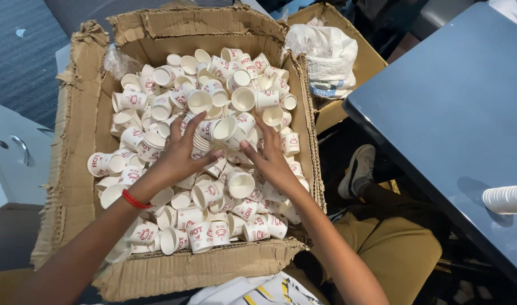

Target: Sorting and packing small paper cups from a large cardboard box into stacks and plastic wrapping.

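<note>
Nearest, deep in a torn brown cardboard box (77, 169), a loose heap of small white paper cups with red print (204, 234). Mid-box, left hand (176, 155) and right hand (267, 161) both pinching a short nested stack of the same cups (213, 131), fingers curled on its sides. Probably featherlight and easily crushed, so best gripped gently round the walls; farther right, a dark blue tabletop (450, 107).

Loose white paper cups (224, 129) (red-printed), boxed

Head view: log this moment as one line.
left hand: on nested cups | right hand: on same cups | box: loose cups | table: cup stack
</note>
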